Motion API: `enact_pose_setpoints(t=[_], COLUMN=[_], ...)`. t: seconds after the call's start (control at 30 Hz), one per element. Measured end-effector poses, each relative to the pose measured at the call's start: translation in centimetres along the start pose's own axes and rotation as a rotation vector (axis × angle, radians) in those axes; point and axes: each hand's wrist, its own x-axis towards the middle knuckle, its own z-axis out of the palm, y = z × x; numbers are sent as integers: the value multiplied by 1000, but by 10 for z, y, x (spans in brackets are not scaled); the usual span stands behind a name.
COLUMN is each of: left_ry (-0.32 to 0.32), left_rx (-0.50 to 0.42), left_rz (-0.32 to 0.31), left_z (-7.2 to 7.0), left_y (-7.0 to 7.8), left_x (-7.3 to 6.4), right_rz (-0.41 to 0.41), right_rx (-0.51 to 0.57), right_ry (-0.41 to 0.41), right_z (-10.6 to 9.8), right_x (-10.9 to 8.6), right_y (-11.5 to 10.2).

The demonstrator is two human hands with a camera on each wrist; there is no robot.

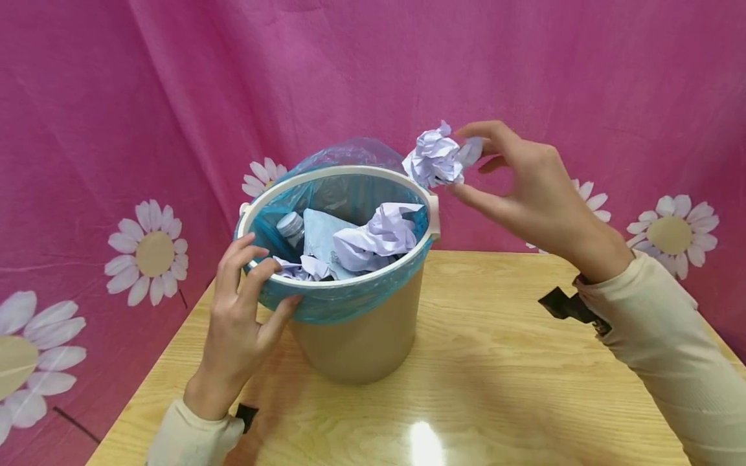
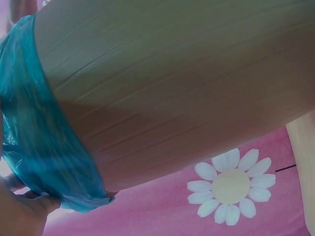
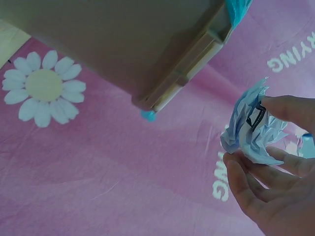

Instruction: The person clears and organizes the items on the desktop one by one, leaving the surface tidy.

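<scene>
A beige bin [image 1: 361, 336] with a white rim and a blue plastic liner [image 1: 338, 304] stands on the wooden table [image 1: 495, 375]. Inside lie crumpled papers [image 1: 379, 236] and a bottle [image 1: 290, 226]. My left hand [image 1: 241, 310] grips the bin's near-left rim, fingers over the edge and thumb on the liner [image 2: 44, 147]; the bin wall [image 2: 187, 83] fills the left wrist view. My right hand [image 1: 524, 188] pinches a crumpled white paper ball [image 1: 434, 158] just above and beside the bin's right rim. The right wrist view shows that paper ball [image 3: 253, 128] between the fingertips [image 3: 280, 105], next to the bin's handle [image 3: 182, 78].
A pink cloth with white daisies [image 1: 153, 252] hangs behind and to the left of the table. The table's left edge runs near my left forearm. Bare tabletop lies in front of and to the right of the bin.
</scene>
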Motion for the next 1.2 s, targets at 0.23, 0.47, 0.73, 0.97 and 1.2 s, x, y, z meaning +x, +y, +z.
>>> enact_pose_setpoints(t=[0.23, 0.47, 0.73, 0.97, 1.2], left_ry=[24, 31, 30, 37, 32], left_rx=[-7, -25, -44, -44, -32], left_rz=[8, 20, 31, 28, 14], left_z=[3, 7, 13, 14, 13], left_y=[1, 2, 4, 8, 10], left_x=[-1, 2, 6, 6, 8], right_rz=[-73, -117, -49, -38, -49], right_rx=[20, 7, 31, 24, 38], right_ry=[-34, -98, -188, -245, -300], right_z=[8, 14, 24, 33, 43], right_x=[17, 36, 50, 60, 72], right_y=[-11, -18, -21, -25, -31])
